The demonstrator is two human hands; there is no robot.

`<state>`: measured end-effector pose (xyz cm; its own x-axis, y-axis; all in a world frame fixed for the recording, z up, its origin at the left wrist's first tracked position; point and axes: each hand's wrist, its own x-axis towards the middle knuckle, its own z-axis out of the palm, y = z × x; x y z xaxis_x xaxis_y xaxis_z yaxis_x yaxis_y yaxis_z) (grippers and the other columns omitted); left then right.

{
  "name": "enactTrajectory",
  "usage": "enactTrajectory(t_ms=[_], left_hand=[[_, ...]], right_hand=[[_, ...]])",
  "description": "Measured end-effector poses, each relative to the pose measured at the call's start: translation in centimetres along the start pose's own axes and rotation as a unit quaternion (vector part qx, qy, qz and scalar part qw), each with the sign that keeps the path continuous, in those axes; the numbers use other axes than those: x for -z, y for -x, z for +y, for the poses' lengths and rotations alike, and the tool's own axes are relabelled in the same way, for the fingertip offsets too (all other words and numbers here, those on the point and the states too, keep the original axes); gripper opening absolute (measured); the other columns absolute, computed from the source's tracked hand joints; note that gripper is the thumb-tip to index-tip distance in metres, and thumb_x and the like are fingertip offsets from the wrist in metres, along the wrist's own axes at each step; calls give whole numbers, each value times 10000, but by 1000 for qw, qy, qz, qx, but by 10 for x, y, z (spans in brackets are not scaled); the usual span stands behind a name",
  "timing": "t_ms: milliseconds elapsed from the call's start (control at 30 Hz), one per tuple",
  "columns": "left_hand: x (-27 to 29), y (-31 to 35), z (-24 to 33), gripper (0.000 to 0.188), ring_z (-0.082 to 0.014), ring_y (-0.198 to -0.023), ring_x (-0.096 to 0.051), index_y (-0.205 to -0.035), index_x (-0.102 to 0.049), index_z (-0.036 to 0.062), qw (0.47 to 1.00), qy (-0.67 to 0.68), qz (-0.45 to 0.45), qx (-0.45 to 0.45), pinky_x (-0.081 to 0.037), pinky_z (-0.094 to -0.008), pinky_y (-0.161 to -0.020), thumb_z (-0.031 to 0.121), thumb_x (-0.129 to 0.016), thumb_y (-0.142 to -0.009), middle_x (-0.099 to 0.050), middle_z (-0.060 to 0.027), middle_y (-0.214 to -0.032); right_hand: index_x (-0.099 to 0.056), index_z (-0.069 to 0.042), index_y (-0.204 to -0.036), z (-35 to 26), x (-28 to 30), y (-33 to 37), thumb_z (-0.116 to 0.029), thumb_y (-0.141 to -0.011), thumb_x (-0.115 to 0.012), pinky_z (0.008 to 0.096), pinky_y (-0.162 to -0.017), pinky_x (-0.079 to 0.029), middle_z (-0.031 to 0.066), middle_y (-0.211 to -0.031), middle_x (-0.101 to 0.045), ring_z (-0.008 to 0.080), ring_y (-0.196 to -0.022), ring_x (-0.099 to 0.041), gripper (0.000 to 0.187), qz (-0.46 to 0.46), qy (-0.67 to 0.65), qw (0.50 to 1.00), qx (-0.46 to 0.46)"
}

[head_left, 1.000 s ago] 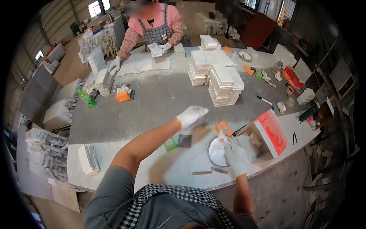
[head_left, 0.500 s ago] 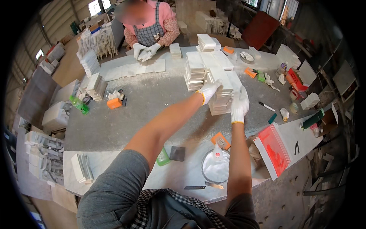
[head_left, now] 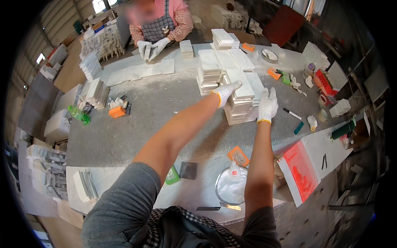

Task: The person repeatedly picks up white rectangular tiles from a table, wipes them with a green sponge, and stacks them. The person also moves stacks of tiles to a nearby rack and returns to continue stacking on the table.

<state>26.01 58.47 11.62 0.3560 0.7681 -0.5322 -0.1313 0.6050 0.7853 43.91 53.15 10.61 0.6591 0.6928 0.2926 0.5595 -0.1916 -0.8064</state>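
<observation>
Fingers of the left hand (head_left: 223, 94) are lying close together at the left edge of the front tile stack (head_left: 240, 79); whether they are clamping a tile, I cannot tell. Those of the right hand (head_left: 268, 108) are pointing away from the body, slightly apart, beside the right-hand tile stack (head_left: 254, 85), contact being unclear. Handling seems to be at an early point: both stacks are standing on the grey tabletop (head_left: 140, 115), and neither hand is visibly holding a tile clear of them. The left forearm (head_left: 186, 126) is slanting inward, while the right forearm (head_left: 259, 165) is running nearly straight ahead
</observation>
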Motion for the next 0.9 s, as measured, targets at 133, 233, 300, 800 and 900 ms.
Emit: enactTrajectory(t_ms=[133, 233, 300, 800, 900], left_hand=[[-10, 2, 2, 789, -391, -1383, -413, -1435, -479, 47, 1000, -2, -13, 12, -312, -593, -1136, 513, -743, -855, -457, -217, -1489], [7, -2, -3, 796, -389, -1377, -419, -1434, -471, 32, 999, 19, -29, -4, -318, -595, -1132, 509, -741, -858, -462, -218, -1481], [3, -1, -2, 803, -389, -1378, -416, -1444, -453, 31, 999, 19, -27, 8, -318, -597, -1132, 499, -742, -860, -453, -213, -1489], [9, 5, 2, 745, -322, -1364, -441, -1451, -443, 72, 995, 41, -88, -3, -355, -558, -1132, 436, -742, -874, -477, -151, -1478], [20, -2, 0, 716, -282, -1320, -497, -1431, -471, 85, 993, -9, -111, -47, -402, -513, -1112, 463, -725, -880, -523, -133, -1439]], right_hand=[[-595, 22, -1320, 47, -35, -23, -472, -1000, -476, 429, -1037, -428, 216, -1329, -616, 361, -1215, -585, 600, 34, -211, 974, -79], [-615, 73, -1259, 26, -29, -14, -486, -1006, -466, 425, -984, -459, 213, -1257, -663, 359, -1147, -631, 632, -44, -305, 942, -134], [-640, 54, -1226, 17, -18, -10, -496, -1011, -442, 434, -957, -471, 213, -1199, -686, 373, -1109, -647, 623, -65, -250, 956, -137], [-688, -27, -1152, 19, -7, 10, -518, -1013, -390, 467, -923, -474, 230, -1134, -685, 422, -1073, -633, 591, -20, -27, 996, -83], [-688, -25, -1146, 19, -2, 28, -499, -1000, -444, 445, -917, -480, 218, -1105, -698, 394, -1046, -652, 553, -23, -68, 994, -83]])
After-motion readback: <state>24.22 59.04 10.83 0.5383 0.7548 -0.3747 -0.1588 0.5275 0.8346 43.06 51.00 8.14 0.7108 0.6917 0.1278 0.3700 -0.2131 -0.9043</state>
